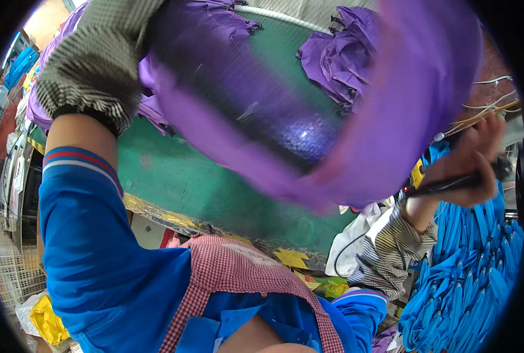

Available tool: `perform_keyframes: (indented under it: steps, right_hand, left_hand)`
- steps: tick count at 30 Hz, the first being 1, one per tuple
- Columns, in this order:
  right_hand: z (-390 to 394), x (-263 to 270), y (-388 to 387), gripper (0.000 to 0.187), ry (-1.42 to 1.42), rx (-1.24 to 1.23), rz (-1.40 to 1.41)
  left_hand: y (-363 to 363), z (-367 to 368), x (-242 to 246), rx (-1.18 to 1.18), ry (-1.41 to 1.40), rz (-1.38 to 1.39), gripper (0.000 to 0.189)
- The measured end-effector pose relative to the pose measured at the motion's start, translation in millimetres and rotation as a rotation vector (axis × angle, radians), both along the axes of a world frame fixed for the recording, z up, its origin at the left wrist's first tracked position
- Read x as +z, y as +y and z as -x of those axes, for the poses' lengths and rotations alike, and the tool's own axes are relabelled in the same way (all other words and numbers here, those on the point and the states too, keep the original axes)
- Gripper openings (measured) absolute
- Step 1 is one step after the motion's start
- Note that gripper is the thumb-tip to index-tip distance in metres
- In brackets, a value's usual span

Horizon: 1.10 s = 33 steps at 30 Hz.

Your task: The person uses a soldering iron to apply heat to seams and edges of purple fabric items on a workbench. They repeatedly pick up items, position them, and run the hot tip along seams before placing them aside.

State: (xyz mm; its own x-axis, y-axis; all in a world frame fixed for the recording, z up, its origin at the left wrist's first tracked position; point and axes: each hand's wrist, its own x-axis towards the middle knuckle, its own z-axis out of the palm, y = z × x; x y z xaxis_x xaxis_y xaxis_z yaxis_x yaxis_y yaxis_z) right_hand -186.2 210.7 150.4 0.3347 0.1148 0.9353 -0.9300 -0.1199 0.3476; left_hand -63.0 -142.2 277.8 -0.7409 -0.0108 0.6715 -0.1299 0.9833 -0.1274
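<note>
A large purple umbrella canopy point(385, 145), blurred by motion, spans the space before me, with a dark inner side or band running across it. Beside its right edge, my right hand point(465, 167) is wrapped around a black rod-like handle point(447, 185); blur hides whether this joins the canopy. My left arm, in a striped oversleeve point(94, 70), reaches up past the canopy's left side, and its hand is out of view. Beyond the canopy, a bunched purple umbrella point(337, 61) lies on the green tabletop point(178, 172). More purple fabric point(226, 22) with black tips lies at the top.
Many blue folded umbrellas point(460, 282) are heaped at the lower right. Cables point(487, 106) hang at the right. A white plastic basket point(10, 260) and a yellow bag point(50, 320) stand at the left. Yellow tape point(156, 212) lines the table's near edge.
</note>
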Motion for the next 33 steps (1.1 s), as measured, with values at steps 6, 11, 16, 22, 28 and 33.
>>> perform_keyframes:
  steps: [6, 11, 16, 22, 28, 33]
  right_hand:
    - [-10.3, 13.0, 42.6, 0.023, -0.292, 0.234, 0.220]
    - [-44.8, -89.1, -50.9, 0.018, -0.353, -0.027, -0.218]
    - [-9.3, -153.3, -97.2, 0.026, -0.426, -0.025, -0.450]
    - [-29.2, -159.9, -105.0, 0.033, -0.679, 0.339, -0.413]
    - [-45.0, -163.2, -123.8, 0.031, -0.451, 0.018, -0.368]
    - [-18.9, -152.5, -113.1, 0.025, -0.347, -0.044, -0.558]
  left_hand:
    - [42.1, 74.8, -101.0, 0.047, -0.210, -0.491, 0.037]
    - [54.9, 88.3, -178.1, 0.061, -0.224, -0.900, 0.042]
    - [117.8, 26.4, -235.9, -0.259, 0.224, -0.798, 0.055]
    - [160.7, -83.8, -334.8, 0.563, 1.042, -0.954, 0.059]
    - [209.7, -42.1, -383.7, -0.319, 0.325, -1.793, 0.041]
    - [216.4, -34.7, -389.7, -0.149, 0.526, -1.898, 0.031]
